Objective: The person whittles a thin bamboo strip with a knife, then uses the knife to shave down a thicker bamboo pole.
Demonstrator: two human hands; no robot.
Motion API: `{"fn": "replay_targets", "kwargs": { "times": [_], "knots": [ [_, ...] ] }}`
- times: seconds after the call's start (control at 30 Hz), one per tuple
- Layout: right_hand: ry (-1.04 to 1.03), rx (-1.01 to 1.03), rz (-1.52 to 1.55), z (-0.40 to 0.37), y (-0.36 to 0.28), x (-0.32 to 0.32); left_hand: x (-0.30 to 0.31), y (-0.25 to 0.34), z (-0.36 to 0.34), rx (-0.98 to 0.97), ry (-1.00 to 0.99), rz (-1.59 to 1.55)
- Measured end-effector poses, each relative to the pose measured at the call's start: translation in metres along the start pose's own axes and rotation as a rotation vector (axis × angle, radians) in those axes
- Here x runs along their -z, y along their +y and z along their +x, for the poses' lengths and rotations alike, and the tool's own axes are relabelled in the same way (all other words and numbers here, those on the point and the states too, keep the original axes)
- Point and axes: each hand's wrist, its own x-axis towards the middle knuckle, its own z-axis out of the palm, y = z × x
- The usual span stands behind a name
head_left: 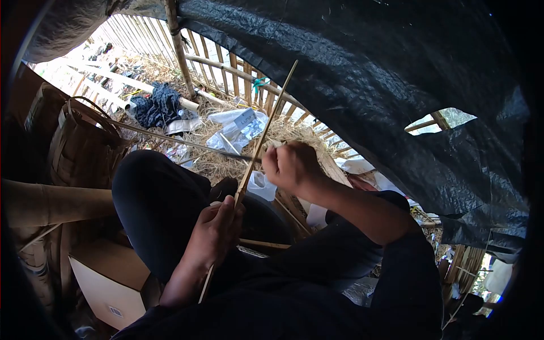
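A long thin bamboo strip (266, 126) runs diagonally from the upper middle down to my lap. My left hand (214, 229) is closed around its lower part, thumb on top. My right hand (290, 165) is closed in a fist to the right of the strip, at the end of a long thin rod (187, 139) that reaches in from the left and crosses the strip. The rod looks dark near my fist; whether it is a blade or a handle I cannot tell. My legs are bent on either side.
A cardboard box (107, 289) stands at lower left, below a thick bamboo pole (62, 205) and a woven basket (82, 139). Dark cloth (157, 106), plastic bags (235, 126) and straw lie ahead. A black tarp (396, 85) hangs at right before a bamboo fence (226, 73).
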Motion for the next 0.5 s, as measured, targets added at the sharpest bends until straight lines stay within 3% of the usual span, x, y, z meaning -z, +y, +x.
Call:
{"fn": "replay_targets", "kwargs": {
  "times": [0.07, 0.17, 0.23, 0.3, 0.37, 0.5],
  "knots": [
    [0.074, -0.010, -0.078, 0.013, 0.028, 0.002, 0.001, 0.003, -0.003, 0.001, 0.029, 0.025],
    [-0.006, -0.041, -0.024, -0.001, 0.005, 0.007, 0.003, 0.002, -0.002, 0.000, 0.023, 0.083],
    [-0.079, 0.043, -0.010, -0.018, -0.021, 0.009, -0.002, 0.005, -0.002, -0.027, 0.030, 0.146],
    [0.010, 0.057, -0.042, -0.012, -0.005, 0.002, -0.003, 0.004, -0.003, -0.038, 0.027, 0.225],
    [-0.017, -0.076, -0.095, 0.008, 0.025, 0.001, -0.002, 0.004, 0.001, -0.060, 0.034, 0.246],
    [-0.057, -0.022, -0.017, -0.009, -0.003, 0.004, 0.000, 0.003, 0.001, -0.040, 0.046, 0.211]
  ]
}}
